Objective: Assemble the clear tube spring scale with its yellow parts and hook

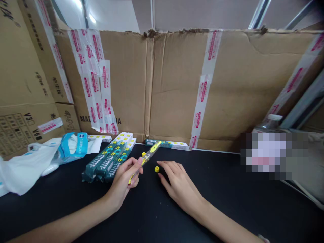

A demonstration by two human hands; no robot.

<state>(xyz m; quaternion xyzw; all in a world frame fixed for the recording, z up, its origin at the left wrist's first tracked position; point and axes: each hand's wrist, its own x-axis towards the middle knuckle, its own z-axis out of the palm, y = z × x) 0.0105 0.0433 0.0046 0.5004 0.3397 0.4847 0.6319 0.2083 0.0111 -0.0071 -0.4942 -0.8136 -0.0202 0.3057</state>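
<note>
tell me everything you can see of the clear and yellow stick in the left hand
The stick is slim, seemingly clear plastic, with a yellow clip near its far end and yellow at the near tip. The left hand pinches its lower half, tilting it up and away above the black table. Nothing else touches it.

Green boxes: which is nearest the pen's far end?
The green cardboard box along the brown cardboard wall, behind the clear yellow-trimmed pen; three others bundled by the left hand.
</note>
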